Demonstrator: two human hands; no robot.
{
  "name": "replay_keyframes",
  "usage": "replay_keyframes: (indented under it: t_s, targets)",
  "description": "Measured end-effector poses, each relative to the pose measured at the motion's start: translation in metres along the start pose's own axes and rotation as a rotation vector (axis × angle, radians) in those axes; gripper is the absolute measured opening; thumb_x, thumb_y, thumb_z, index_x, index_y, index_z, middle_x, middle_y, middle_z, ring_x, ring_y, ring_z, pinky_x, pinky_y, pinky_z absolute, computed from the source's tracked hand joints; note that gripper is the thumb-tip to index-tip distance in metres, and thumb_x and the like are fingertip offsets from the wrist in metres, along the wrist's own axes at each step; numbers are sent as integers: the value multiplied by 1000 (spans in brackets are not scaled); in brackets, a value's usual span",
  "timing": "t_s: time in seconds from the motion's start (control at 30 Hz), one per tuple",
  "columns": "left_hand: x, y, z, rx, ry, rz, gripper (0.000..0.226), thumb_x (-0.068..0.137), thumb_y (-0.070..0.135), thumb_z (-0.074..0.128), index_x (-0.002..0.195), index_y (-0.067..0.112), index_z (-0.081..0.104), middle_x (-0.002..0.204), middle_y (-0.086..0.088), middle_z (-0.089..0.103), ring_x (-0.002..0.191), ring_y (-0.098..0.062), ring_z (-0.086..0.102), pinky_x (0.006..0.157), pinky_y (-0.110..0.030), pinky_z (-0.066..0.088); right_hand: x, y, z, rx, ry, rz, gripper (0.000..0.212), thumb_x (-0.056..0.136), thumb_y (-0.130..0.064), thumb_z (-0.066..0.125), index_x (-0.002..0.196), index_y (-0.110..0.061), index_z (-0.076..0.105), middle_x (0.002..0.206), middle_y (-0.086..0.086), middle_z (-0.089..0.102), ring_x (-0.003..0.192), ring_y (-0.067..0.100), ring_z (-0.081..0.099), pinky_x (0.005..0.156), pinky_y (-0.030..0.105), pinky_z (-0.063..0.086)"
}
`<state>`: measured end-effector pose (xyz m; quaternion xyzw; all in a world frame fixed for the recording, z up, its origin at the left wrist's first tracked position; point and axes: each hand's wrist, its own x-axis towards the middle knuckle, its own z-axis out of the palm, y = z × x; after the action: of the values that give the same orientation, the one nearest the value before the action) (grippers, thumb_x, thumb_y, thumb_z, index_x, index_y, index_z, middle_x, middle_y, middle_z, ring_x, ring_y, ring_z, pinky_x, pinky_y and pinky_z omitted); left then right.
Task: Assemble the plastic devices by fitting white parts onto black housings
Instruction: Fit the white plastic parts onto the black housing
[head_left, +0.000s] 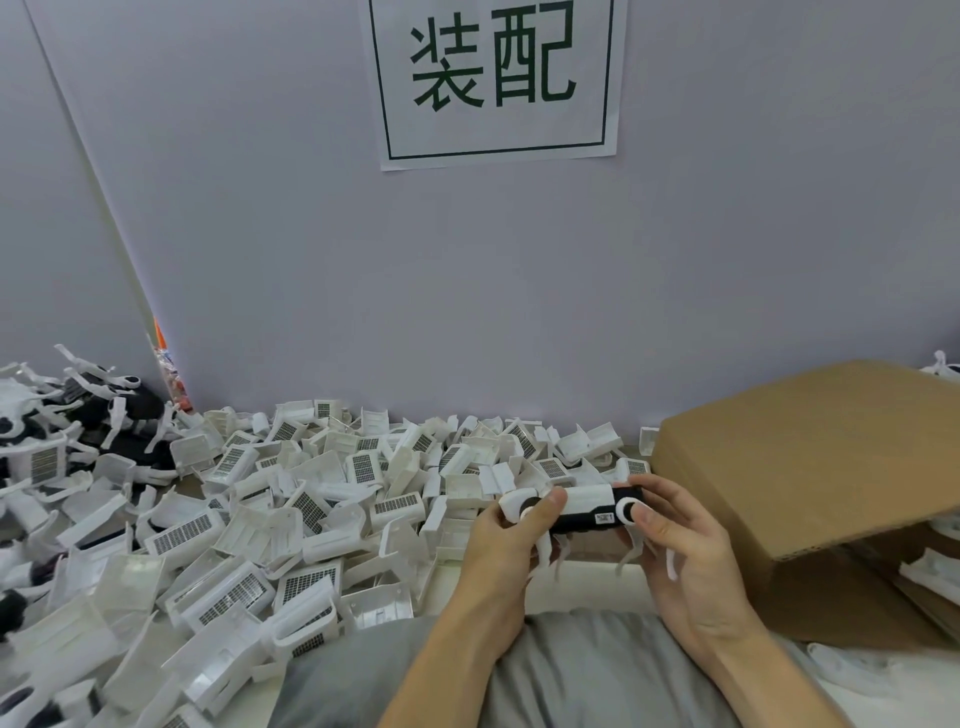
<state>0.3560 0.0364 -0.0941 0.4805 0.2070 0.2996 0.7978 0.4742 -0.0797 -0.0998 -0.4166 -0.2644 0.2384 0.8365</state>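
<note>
Evidently one unit was nearly done: at lower centre right of the frame, the left hand (511, 530) and right hand (675, 535) gripped a black housing (587, 521) by its two ends, fingers curled round it, thumbs pressing the white part (582, 499) seated on top. Much remained, judging by the heap of loose white parts (291, 499) spreading across the left. A cardboard box (810, 467) sat at right.

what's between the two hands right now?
Head view: the black-and-white device spans the gap. Left hand grips its white end, right hand its black end.
</note>
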Motion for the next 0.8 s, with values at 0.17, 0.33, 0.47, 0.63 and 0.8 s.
replay_keyframes:
  t_s: [0.17,0.33,0.47,0.63,0.8]
  targets:
    - [-2,3,3,34,25,59,65,56,38,91,107,3,69,101,-15,75,91,-30,73,74,-35,61,0,0,3,-23,97,32,30,81,-15,68,109,-6,69,106,17,73,93,28,70,78,37,57]
    - [-3,1,2,87,35,114,41,68,31,85,98,5,73,90,-6,75,81,-17,73,71,-26,59,1,3,6,-86,165,67,19,96,-15,60,111,-7,68,103,15,75,87,26,71,76,41,54]
    - [-2,4,0,51,73,110,38,77,25,84,101,-1,71,96,-13,74,90,-31,72,77,-32,61,-1,2,7,-119,136,73,17,95,-15,61,109,-9,68,99,9,75,84,24,70,70,38,55]
    - [-4,10,-2,-97,82,45,38,63,23,90,90,7,69,90,-10,67,76,-26,63,71,-30,58,-9,-6,12,-166,-22,0,33,73,-24,71,99,-6,64,98,15,67,97,32,61,89,48,43]
    - [-4,12,-7,-335,44,-51,14,69,26,75,65,13,76,64,-8,64,49,-19,59,55,-32,56,-20,-12,34,-491,-117,-260,28,76,-44,78,96,-30,65,95,-8,68,90,17,64,78,31,53]
